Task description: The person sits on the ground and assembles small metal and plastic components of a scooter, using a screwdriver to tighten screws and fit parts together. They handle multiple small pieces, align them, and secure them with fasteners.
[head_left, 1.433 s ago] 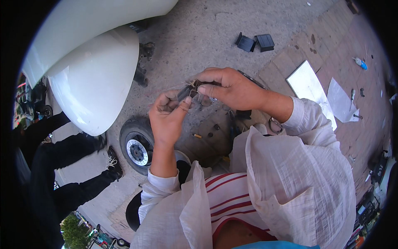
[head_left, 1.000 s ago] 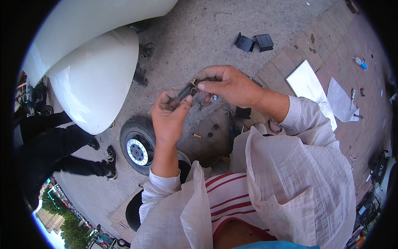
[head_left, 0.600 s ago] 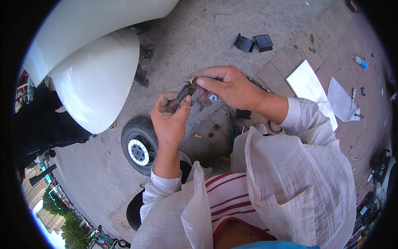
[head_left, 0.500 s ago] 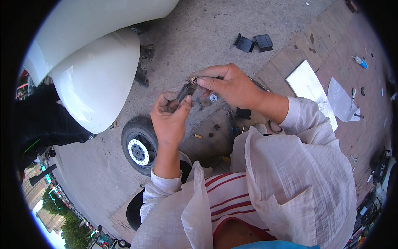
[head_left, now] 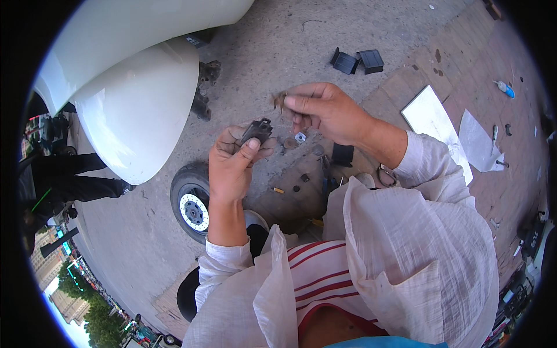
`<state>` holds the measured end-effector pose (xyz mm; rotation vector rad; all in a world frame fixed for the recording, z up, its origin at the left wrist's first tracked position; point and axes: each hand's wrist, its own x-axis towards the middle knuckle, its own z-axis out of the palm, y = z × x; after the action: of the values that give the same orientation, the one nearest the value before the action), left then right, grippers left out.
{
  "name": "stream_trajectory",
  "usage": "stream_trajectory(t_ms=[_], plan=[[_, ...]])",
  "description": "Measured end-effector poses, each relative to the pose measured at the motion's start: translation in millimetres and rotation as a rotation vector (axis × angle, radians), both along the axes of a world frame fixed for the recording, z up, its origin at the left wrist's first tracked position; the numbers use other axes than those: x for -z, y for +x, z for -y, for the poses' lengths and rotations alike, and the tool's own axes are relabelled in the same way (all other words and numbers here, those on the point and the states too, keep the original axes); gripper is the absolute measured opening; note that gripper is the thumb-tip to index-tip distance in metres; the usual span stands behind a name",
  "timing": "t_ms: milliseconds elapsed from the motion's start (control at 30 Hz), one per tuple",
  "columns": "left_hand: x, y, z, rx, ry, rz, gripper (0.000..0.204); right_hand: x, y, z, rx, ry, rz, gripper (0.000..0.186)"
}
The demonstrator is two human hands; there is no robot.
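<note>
My left hand [head_left: 227, 165] pinches a small black plastic housing [head_left: 257, 132] between thumb and fingers, with a loop-like clip at its upper end. Up and to the right of it, my right hand [head_left: 333, 113] is closed on a small brownish metal piece [head_left: 279, 101], blurred by motion. A gap separates that piece from the housing. On the ground beneath my hands lie a small silver square part [head_left: 300, 137], a black block [head_left: 343, 154] and a yellowish short cylinder [head_left: 278, 189].
A small wheel [head_left: 181, 194] lies left of my left forearm. White body panels [head_left: 136, 110] fill the upper left, with a person's dark-trousered legs [head_left: 81, 188] beyond. Two black plastic trays [head_left: 345, 61] lie ahead. To the right are a white board [head_left: 435, 124], a translucent sheet [head_left: 473, 142] and a blue-white bottle [head_left: 505, 89].
My hands have drawn apart. The metal piece has come away from the housing with my right hand, while the housing stays in my left. The person's legs at the left show more fully.
</note>
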<state>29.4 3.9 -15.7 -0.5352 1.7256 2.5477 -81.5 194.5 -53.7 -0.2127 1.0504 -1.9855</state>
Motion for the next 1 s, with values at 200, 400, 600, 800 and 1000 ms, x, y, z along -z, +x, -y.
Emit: stream_trajectory(t_ms=[200, 400, 600, 800, 1000], plan=[[12, 4, 6, 0.022, 0.127, -0.014, 0.018, -18, 10, 7, 0.201, -0.067, -0.18, 0.024], [14, -2, 4, -0.093, 0.168, 0.003, 0.012, -25, 25, 6, 0.194, 0.103, -0.471, 0.023], [13, -3, 1, -0.167, 0.033, 0.011, 0.012, -19, 24, 10, 0.224, 0.15, -0.419, 0.024], [12, -4, -2, -0.167, -0.126, -0.008, 0.014, -9, 18, 11, 0.167, 0.238, -0.387, 0.026], [8, -3, -4, -0.103, -0.265, -0.009, 0.016, -17, 18, 11, 0.045, 0.295, -0.345, 0.024]])
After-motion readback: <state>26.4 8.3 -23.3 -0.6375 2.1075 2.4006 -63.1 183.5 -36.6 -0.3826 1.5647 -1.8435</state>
